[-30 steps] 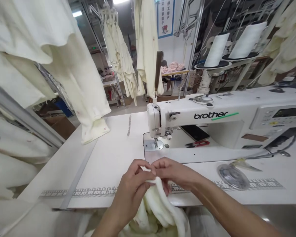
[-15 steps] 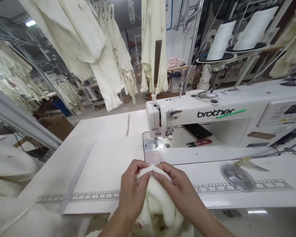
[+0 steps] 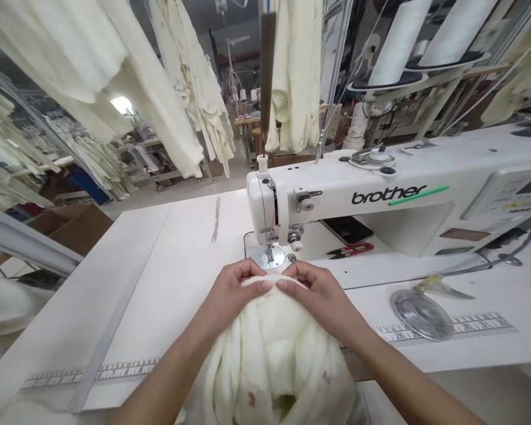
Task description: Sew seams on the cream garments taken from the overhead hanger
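Cream cloth (image 3: pixel 269 348) bunched over the near edge of the table (image 3: pixel 177 277), small reddish marks on it. Left hand (image 3: pixel 232 295) and right hand (image 3: pixel 325 295) both pinch its top edge, thumbs nearly meeting, just short of the presser foot (image 3: pixel 271 255). Clear disc (image 3: pixel 422 314) to the right, over the ruler strip (image 3: pixel 482 323). Under the machine (image 3: pixel 318 195) arm: red-handled snips (image 3: pixel 356 249), phone (image 3: pixel 348 229) just behind. Beyond: white thread cones (image 3: pixel 400 44), hanging cream garments (image 3: pixel 294 77).
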`<state>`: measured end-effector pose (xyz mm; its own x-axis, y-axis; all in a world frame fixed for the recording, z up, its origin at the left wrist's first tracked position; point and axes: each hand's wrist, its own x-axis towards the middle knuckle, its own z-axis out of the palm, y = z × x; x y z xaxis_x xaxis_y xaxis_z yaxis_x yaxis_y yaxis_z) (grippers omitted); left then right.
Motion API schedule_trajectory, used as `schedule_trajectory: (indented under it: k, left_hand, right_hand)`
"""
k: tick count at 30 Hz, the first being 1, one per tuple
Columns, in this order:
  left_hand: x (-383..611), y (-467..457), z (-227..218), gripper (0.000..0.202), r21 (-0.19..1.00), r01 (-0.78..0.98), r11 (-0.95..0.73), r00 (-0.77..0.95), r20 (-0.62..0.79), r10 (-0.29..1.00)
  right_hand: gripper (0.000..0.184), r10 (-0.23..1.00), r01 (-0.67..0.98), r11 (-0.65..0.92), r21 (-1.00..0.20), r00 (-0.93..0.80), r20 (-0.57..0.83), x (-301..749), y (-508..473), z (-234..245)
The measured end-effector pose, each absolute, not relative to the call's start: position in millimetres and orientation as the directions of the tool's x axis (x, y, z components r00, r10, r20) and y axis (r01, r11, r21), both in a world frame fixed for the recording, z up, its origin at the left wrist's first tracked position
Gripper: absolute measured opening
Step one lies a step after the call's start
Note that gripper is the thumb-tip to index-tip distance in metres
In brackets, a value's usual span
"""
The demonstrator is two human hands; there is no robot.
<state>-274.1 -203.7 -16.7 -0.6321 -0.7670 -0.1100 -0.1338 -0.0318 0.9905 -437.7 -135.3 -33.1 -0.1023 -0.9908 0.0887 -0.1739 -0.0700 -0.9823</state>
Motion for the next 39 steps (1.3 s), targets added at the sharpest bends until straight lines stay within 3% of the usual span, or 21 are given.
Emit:
schedule_trajectory:
  k: [2,4,8,11,13,21,39]
  left_hand:
    - [-280.0,-216.6,-27.6,0.026,0.986,-0.144,-0.078,-0.634,-0.153,-0.758]
    - [-285.2,-229.6,-38.7,0.025,0.975,-0.217,-0.038,-0.645,-0.172,-0.744]
    - [-294.7,-250.2,-56.5,0.020,0.839,-0.476,0.263,-0.597,-0.090,-0.797]
    - [-303.2,-258.5,-62.6,0.018,0.676,-0.627,0.388,-0.534,-0.010,-0.846]
    - [-309.3,-261.6,-62.8,0.017,0.639,-0.665,0.387,-0.505,-0.003,-0.863]
    - [-321.9,-263.2,-58.6,0.017,0.607,-0.707,0.362,-0.464,-0.012,-0.886]
    - [-320.5,-264.4,-63.2,0.018,0.706,-0.626,0.332,-0.465,0.003,-0.885]
  right_hand:
    - [0.023,-0.990,-0.248,-0.047,-0.968,-0.121,0.079,-443.8,-147.0,-38.8]
    - [0.022,-0.988,-0.443,0.017,-0.896,-0.144,0.053,-449.3,-161.5,-44.6]
    - [0.016,-0.978,-0.707,0.168,-0.687,-0.205,-0.028,-454.9,-190.4,-53.4]
    - [0.008,-0.966,-0.741,0.221,-0.635,-0.255,-0.039,-456.1,-203.2,-57.2]
    - [0.006,-0.958,-0.762,0.247,-0.599,-0.284,-0.034,-456.8,-206.4,-58.4]
    - [0.008,-0.941,-0.805,0.294,-0.515,-0.338,-0.009,-459.3,-208.5,-56.8]
    - [0.009,-0.939,-0.831,0.226,-0.508,-0.325,0.115,-459.4,-209.3,-66.1]
